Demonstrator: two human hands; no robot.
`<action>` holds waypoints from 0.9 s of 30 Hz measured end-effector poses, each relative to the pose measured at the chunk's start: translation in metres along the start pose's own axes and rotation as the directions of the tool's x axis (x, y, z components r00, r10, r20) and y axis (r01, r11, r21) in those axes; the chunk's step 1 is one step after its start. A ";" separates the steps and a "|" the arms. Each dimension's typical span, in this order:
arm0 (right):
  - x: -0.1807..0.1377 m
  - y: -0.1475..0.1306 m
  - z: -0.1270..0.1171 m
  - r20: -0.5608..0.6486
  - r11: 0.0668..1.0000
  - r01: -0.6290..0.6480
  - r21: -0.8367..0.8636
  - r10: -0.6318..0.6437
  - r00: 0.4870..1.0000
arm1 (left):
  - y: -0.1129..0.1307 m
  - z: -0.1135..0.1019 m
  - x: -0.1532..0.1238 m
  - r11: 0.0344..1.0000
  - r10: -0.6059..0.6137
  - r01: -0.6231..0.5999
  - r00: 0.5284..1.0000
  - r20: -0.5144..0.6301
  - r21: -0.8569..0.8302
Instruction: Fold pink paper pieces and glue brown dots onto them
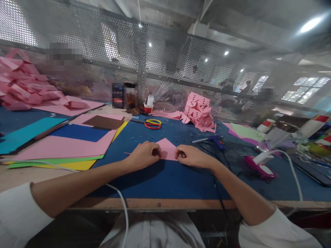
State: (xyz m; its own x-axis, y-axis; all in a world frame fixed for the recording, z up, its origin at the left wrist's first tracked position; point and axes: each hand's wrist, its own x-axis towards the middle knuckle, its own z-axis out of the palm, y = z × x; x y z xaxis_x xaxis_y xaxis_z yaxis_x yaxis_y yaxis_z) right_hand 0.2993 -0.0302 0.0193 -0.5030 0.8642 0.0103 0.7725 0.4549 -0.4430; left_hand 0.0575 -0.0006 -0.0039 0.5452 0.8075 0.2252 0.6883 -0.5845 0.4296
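Observation:
A piece of pink paper (167,150) lies on the blue table top, with a peaked far edge and a straight near edge. My left hand (146,153) pinches its left side, thumb and fingers curled together. At the right side of the same paper, my right hand (192,155) is closed in a similar pinch. Both hands rest low, close to the table surface. The outer corners of the paper are hidden under my fingers. A thin pink strip end shows just left of my left hand.
Beyond my hands lie scissors (152,124) and a blue glue gun (217,142). Dotted pink paper pieces (198,110) are stacked behind. Coloured sheets (67,150) spread at left, near a pink paper heap (23,82). A magenta device (260,168) and white cable (292,165) sit right.

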 end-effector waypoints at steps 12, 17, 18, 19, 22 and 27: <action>-0.005 0.012 -0.011 0.087 1.000 -0.001 -0.007 0.002 0.996 | -0.020 -0.012 -0.004 0.998 -0.022 0.025 0.998 0.066 -0.052; -0.007 0.012 -0.017 0.116 1.000 -0.027 -0.004 0.027 0.993 | -0.027 -0.019 -0.008 0.996 -0.042 0.050 0.995 0.093 -0.077; -0.008 0.011 -0.019 0.123 0.999 -0.034 -0.007 0.035 0.992 | -0.029 -0.021 -0.009 0.995 -0.043 0.051 0.995 0.094 -0.082; -0.009 0.011 -0.020 0.132 0.999 -0.040 -0.009 0.041 0.990 | -0.031 -0.022 -0.010 0.995 -0.045 0.053 0.994 0.096 -0.087; -0.010 0.012 -0.023 0.154 0.999 -0.046 -0.003 0.046 0.987 | -0.039 -0.025 -0.013 0.993 -0.054 0.065 0.993 0.106 -0.098; -0.012 0.017 -0.027 0.190 0.998 -0.062 0.009 0.059 0.980 | -0.053 -0.032 -0.015 0.991 -0.051 0.067 0.988 0.145 -0.112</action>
State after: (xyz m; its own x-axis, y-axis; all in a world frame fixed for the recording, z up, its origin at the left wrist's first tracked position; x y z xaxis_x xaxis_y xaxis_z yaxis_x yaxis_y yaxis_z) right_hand 0.3292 -0.0266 0.0359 -0.5210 0.8330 -0.1864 0.7986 0.3986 -0.4509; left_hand -0.0025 0.0207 -0.0024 0.5732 0.8161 0.0742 0.6654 -0.5164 0.5391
